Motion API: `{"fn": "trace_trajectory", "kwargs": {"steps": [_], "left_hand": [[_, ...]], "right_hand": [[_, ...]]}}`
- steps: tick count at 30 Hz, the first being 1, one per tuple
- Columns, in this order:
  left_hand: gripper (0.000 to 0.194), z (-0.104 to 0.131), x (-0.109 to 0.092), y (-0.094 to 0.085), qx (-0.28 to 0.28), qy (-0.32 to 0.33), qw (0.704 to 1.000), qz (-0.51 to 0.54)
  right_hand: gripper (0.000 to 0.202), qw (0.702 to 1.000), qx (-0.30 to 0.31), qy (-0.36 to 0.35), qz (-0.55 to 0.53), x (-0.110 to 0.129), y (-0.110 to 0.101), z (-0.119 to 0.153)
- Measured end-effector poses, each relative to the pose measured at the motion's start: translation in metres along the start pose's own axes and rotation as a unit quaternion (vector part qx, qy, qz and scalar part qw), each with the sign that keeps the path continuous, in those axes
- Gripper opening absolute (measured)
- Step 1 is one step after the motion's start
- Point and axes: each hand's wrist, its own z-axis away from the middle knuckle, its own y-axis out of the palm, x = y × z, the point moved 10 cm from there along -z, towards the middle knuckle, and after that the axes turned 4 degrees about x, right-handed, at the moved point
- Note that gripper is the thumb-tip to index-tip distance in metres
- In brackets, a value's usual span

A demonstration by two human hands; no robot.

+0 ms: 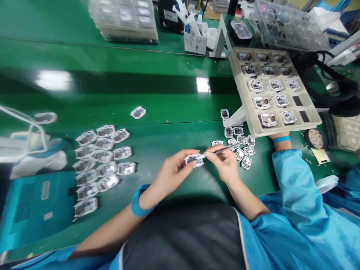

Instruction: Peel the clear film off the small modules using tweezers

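My left hand (174,168) pinches a small white-framed electronic housing (194,160) between thumb and fingers. Closed around a pair of metal tweezers (223,149), my right hand (225,165) meets the housing's right edge. The tweezers' back end points up and to the right; their tips are too small to make out. Many similar housings (102,155) lie in rough rows on the green table left of my hands. Another group of housings (239,153) is scattered just beyond my right hand. One single housing (138,112) lies farther back.
A co-worker's hand (279,137) is at the lower edge of a beige compartment tray (247,116) of housings, propped on a white stand. Stacked clear trays (126,22) and a white box of bottles (195,43) stand behind. A teal case (36,210) lies at left.
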Motion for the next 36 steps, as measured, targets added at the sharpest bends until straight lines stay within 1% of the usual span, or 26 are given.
{"fn": "trace_trajectory", "kwargs": {"steps": [9, 15, 21, 25, 31, 34, 36], "left_hand": [[0.038, 0.0, 0.0, 0.002, 0.008, -0.002, 1.0, -0.008], [0.038, 0.001, 0.0, 0.001, 0.006, -0.006, 1.0, -0.008], [0.037, 0.0, -0.004, -0.002, 0.003, -0.021, 0.999, 0.041], [0.037, -0.002, 0.002, -0.004, -0.018, -0.038, 0.994, 0.096], [0.034, -0.005, 0.011, -0.004, -0.071, -0.028, 0.988, 0.134], [0.034, -0.005, 0.012, -0.003, -0.081, -0.024, 0.988, 0.132], [0.035, -0.006, 0.011, -0.002, -0.077, -0.026, 0.988, 0.13]], "right_hand": [[0.019, 1.0, -0.004, -0.004, 0.003, 0.003, -0.001, 0.0], [0.013, 0.999, 0.007, -0.029, 0.032, 0.007, -0.001, 0.0], [0.004, 0.993, 0.012, -0.09, 0.07, 0.02, 0.002, 0.004], [0.001, 0.987, 0.012, -0.131, 0.095, 0.031, 0.006, 0.01], [0.003, 0.971, -0.009, -0.176, 0.163, 0.042, 0.011, 0.019], [0.007, 0.96, -0.007, -0.209, 0.186, 0.047, 0.014, 0.024], [0.009, 0.953, -0.004, -0.225, 0.205, 0.051, 0.015, 0.026]]}}
